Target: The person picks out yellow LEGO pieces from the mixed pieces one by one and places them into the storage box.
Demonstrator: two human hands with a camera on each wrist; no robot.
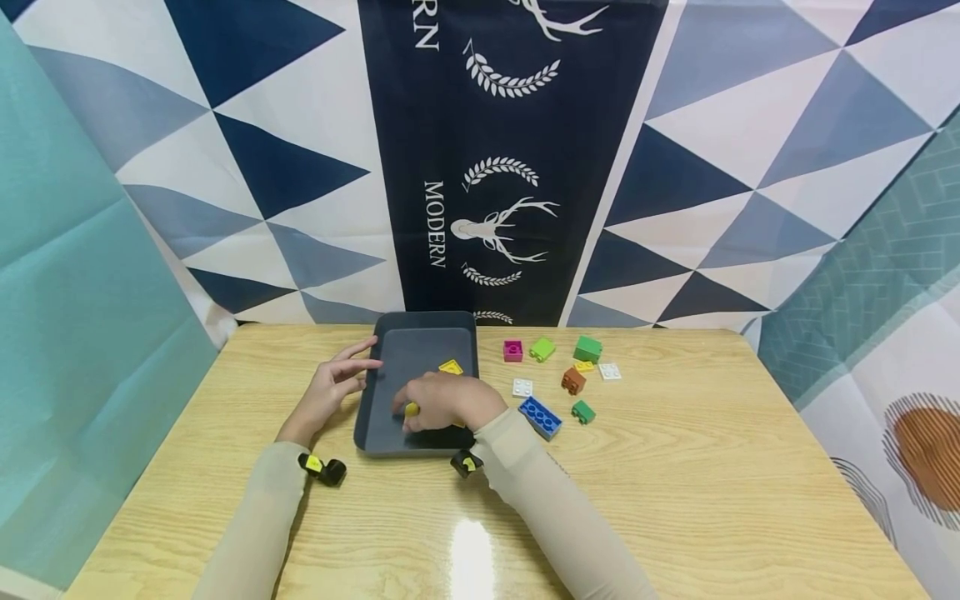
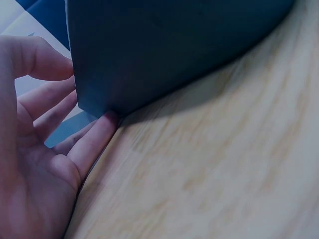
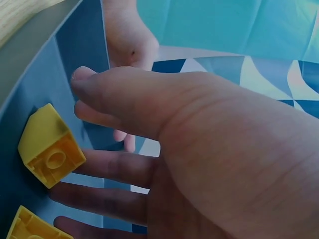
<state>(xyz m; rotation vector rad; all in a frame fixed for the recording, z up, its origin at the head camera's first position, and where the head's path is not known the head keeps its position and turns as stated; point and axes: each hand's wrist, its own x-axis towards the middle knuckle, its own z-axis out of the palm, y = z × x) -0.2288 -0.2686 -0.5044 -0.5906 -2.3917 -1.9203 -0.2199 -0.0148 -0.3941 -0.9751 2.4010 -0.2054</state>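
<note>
A dark grey tray [image 1: 420, 346] lies on the wooden table. My left hand [image 1: 330, 392] is at its left side, fingers extended and spread; in the left wrist view, fingertips touch the tray's outer wall [image 2: 149, 55]. My right hand [image 1: 442, 400] reaches into the tray from the right. Right beside its fingers is a yellow toy building block [image 3: 52, 147], with the thumb and index finger apart from it in the right wrist view. Another yellow block [image 3: 32, 224] lies nearby. In the head view a yellow block [image 1: 451, 367] shows beyond the right hand, which hides part of the tray.
Right of the tray lie several loose blocks, among them a blue one [image 1: 540, 417], a magenta one [image 1: 513, 351], a brown one [image 1: 573, 381], a large green one [image 1: 588, 349] and a white one [image 1: 522, 387]. A patterned cloth [image 1: 517, 167] hangs behind the table.
</note>
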